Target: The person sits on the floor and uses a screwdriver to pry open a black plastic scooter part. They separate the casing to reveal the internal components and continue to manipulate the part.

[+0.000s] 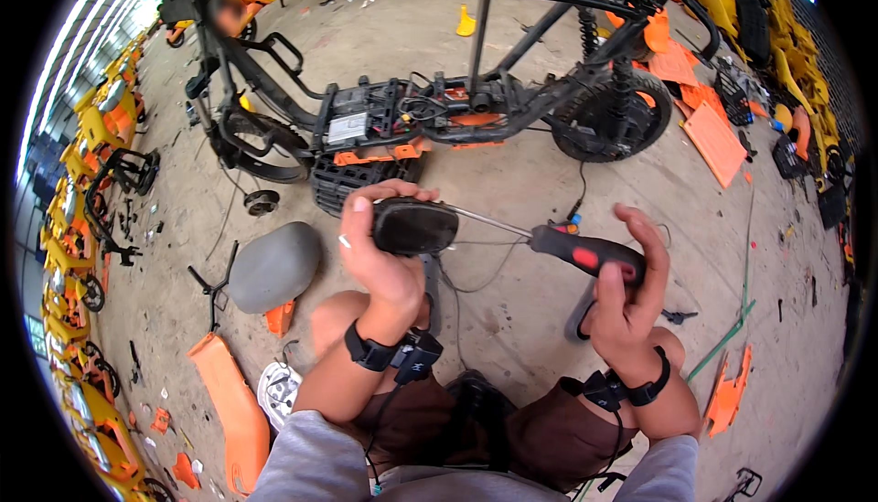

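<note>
A black rounded-oval piece (413, 226), perhaps a mirror, is gripped in my left hand (375, 255), with the fingers behind it. My right hand (629, 305) holds a screwdriver (572, 246) by its black-and-red handle, thumb on the grip and index finger raised around its end. The metal shaft points left to the top edge of the black piece; whether it touches is unclear. Just beyond both hands stands a stripped black scooter frame (512, 109) with exposed electronics (352, 118) on its deck and loose cables trailing on the floor.
A grey rounded piece (274, 269) and long orange panel (224, 392) lie left, near a black crate (329, 182). Orange panels (709, 141) and piled yellow parts (796, 72) are right. Yellow-orange scooters (78, 255) line the left wall; my knees and feet are below.
</note>
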Action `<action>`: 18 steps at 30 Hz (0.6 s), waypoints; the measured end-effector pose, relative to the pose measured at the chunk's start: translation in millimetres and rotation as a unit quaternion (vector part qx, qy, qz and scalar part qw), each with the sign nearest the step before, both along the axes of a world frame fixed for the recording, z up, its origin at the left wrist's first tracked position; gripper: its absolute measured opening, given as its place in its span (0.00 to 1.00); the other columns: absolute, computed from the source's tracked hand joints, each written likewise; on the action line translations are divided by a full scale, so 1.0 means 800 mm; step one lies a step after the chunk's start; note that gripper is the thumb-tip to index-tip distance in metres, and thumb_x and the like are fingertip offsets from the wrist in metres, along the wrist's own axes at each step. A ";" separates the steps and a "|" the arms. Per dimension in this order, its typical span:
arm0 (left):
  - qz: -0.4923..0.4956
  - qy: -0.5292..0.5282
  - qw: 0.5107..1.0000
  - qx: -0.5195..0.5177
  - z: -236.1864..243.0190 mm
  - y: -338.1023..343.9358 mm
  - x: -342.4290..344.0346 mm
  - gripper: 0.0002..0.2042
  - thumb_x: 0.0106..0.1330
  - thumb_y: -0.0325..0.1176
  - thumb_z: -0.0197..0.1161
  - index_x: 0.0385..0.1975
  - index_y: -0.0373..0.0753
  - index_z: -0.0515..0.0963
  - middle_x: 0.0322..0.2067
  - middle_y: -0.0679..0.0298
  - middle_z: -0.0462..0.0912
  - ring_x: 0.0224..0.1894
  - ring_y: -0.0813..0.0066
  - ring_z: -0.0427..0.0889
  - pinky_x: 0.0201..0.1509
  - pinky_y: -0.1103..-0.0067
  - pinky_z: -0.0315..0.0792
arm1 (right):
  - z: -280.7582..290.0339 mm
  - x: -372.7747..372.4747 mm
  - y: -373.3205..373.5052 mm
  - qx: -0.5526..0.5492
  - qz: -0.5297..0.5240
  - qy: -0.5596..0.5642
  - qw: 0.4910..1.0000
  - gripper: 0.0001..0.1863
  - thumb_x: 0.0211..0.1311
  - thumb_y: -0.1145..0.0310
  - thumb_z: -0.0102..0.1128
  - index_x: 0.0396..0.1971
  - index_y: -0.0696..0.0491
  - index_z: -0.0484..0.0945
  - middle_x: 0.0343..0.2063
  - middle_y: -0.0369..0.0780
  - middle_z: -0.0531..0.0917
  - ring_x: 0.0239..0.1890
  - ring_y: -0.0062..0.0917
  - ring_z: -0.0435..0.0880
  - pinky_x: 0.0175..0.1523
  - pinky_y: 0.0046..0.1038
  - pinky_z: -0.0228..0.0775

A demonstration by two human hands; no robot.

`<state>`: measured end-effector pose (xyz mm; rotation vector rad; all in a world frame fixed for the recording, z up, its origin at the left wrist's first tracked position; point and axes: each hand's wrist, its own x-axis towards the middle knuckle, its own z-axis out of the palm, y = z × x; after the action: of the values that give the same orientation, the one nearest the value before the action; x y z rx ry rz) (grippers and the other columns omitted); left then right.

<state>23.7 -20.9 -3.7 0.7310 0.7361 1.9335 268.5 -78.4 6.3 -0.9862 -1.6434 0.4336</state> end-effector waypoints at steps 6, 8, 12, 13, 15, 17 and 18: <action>0.011 -0.022 0.999 0.025 0.000 -0.001 0.007 0.13 0.72 0.36 0.46 0.36 0.31 0.70 0.36 0.49 0.77 0.36 0.59 0.81 0.48 0.59 0.79 | 0.003 -0.007 -0.005 -0.001 -0.001 0.039 0.999 0.33 0.59 0.73 0.55 0.65 0.59 0.58 0.62 0.54 0.65 0.64 0.41 0.67 0.62 0.37 0.65; 0.017 0.000 1.000 0.006 0.003 -0.001 0.004 0.15 0.72 0.41 0.46 0.35 0.33 0.71 0.36 0.50 0.77 0.37 0.59 0.80 0.50 0.58 0.78 | -0.003 -0.012 -0.009 -0.060 -0.016 0.083 0.995 0.32 0.61 0.71 0.54 0.66 0.59 0.58 0.62 0.54 0.66 0.65 0.41 0.67 0.63 0.36 0.64; 0.018 0.017 1.000 0.002 0.002 -0.003 0.003 0.17 0.72 0.43 0.46 0.35 0.33 0.71 0.36 0.50 0.77 0.38 0.59 0.80 0.51 0.57 0.77 | 0.006 -0.015 -0.007 -0.031 -0.008 0.069 0.997 0.30 0.64 0.69 0.53 0.65 0.59 0.59 0.62 0.53 0.67 0.64 0.38 0.68 0.63 0.35 0.64; 0.017 0.017 1.000 0.003 0.003 -0.003 0.003 0.17 0.72 0.43 0.46 0.35 0.33 0.71 0.35 0.50 0.77 0.38 0.59 0.80 0.51 0.57 0.77 | 0.008 -0.015 -0.004 0.005 0.009 0.053 0.999 0.30 0.64 0.69 0.53 0.65 0.59 0.60 0.61 0.53 0.67 0.64 0.38 0.68 0.63 0.34 0.64; 0.020 0.004 1.000 0.023 0.000 -0.002 0.002 0.14 0.72 0.38 0.47 0.35 0.31 0.70 0.36 0.49 0.78 0.37 0.58 0.81 0.49 0.59 0.78 | 0.009 -0.014 -0.003 0.025 0.012 0.041 0.999 0.30 0.63 0.71 0.52 0.65 0.59 0.60 0.61 0.52 0.67 0.63 0.37 0.68 0.62 0.33 0.64; 0.018 -0.020 0.999 0.029 0.003 -0.001 0.003 0.13 0.71 0.36 0.47 0.35 0.30 0.70 0.36 0.48 0.77 0.36 0.58 0.81 0.48 0.60 0.78 | 0.004 -0.013 -0.003 -0.007 -0.016 0.050 0.999 0.31 0.60 0.74 0.52 0.64 0.59 0.60 0.62 0.52 0.66 0.63 0.36 0.69 0.62 0.31 0.64; 0.018 -0.036 0.999 0.024 0.002 0.001 0.004 0.13 0.71 0.36 0.47 0.35 0.31 0.71 0.35 0.48 0.77 0.36 0.58 0.80 0.47 0.60 0.78 | -0.001 -0.011 -0.006 -0.040 -0.022 0.063 0.997 0.31 0.59 0.74 0.53 0.65 0.59 0.60 0.62 0.52 0.65 0.63 0.36 0.68 0.63 0.32 0.63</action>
<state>26.5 -20.4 -2.3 0.6784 0.6653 2.0051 259.3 -83.0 5.7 -1.0317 -1.4986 0.5233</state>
